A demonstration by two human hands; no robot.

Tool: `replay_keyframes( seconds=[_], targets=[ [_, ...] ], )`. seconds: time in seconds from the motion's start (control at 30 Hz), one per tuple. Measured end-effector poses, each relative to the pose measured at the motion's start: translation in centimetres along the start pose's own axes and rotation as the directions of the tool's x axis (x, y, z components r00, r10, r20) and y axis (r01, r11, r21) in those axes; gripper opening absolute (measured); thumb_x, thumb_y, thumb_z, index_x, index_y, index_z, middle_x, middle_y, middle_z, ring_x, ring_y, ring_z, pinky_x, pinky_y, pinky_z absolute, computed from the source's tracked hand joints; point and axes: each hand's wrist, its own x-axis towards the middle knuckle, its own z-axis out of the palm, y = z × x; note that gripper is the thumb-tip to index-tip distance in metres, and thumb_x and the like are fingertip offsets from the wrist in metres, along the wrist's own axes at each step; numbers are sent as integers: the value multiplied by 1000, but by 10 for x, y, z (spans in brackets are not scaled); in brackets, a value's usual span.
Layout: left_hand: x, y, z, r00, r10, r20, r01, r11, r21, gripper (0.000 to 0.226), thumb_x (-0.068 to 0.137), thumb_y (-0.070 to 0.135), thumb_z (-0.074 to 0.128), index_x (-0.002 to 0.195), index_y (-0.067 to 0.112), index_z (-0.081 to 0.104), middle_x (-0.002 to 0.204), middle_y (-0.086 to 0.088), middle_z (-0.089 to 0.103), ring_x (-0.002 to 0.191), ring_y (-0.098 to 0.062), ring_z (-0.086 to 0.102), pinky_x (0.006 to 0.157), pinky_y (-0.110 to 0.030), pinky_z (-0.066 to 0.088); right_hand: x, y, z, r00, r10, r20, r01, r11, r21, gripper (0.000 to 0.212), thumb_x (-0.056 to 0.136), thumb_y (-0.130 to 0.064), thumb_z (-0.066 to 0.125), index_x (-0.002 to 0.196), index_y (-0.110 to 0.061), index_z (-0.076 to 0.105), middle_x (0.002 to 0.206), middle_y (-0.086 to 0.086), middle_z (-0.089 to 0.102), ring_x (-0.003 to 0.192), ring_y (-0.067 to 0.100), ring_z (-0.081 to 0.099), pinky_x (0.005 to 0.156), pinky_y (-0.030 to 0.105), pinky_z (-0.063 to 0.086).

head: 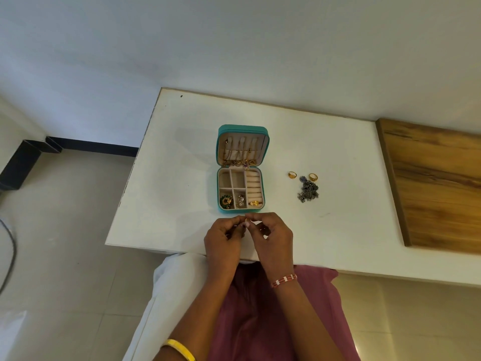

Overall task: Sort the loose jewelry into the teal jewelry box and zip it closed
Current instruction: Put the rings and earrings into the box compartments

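Observation:
The teal jewelry box (262, 162) stands open on the white table (338, 230), lid propped up with gold chains hanging inside. Its front compartments hold green-gold earrings (226, 201), silver pieces (240, 200) and a gold ring (254, 203). Just in front of the box my left hand (223, 242) and my right hand (273, 241) meet, fingertips pinching a small gold piece of jewelry (246, 220) between them. To the right lie two gold rings (292, 174) (313, 176) and a dark silver chain heap (308, 190).
A wooden board (432, 183) covers the table's right end. The table's left edge drops to a tiled floor. A white cushion (177, 282) and my pink clothing sit below the near edge.

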Motion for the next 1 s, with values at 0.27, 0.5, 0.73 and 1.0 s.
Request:
replay_keyframes(
  seconds=[0.27,0.5,0.73,1.0],
  targets=[
    [0,2,1,1000,15,27,-14,999,-40,17,84,8,62,98,13,69,97,-7,69,86,-18,66,83,-30,53,3,4,-2,1000,23,-7,-23,1000,12,13,78,-3,68,91,-8,69,90,5,67,75,0,57,70,1,42],
    [2,3,-1,1000,-21,21,24,993,-116,15,82,10,64,95,18,69,92,-7,71,83,-17,68,83,-29,53,6,5,-3,1000,-6,-16,6,1000,-2,14,78,-5,68,92,-7,71,89,8,69,75,5,57,67,1,40],
    [5,2,-3,980,-194,-34,171,922,-349,14,87,13,59,97,22,65,83,2,69,77,-15,67,72,-21,57,39,-6,-13,991,-129,-42,122,983,-140,12,81,-1,64,91,-3,70,88,11,69,78,15,60,69,4,40],
    [8,1,-2,966,-259,-12,233,886,-401,16,88,9,57,101,15,63,81,1,67,74,-14,66,67,-17,56,73,-4,-16,972,-140,190,201,914,-352,11,84,-1,59,90,-1,68,91,16,62,87,26,56,72,24,39]
  ],
)
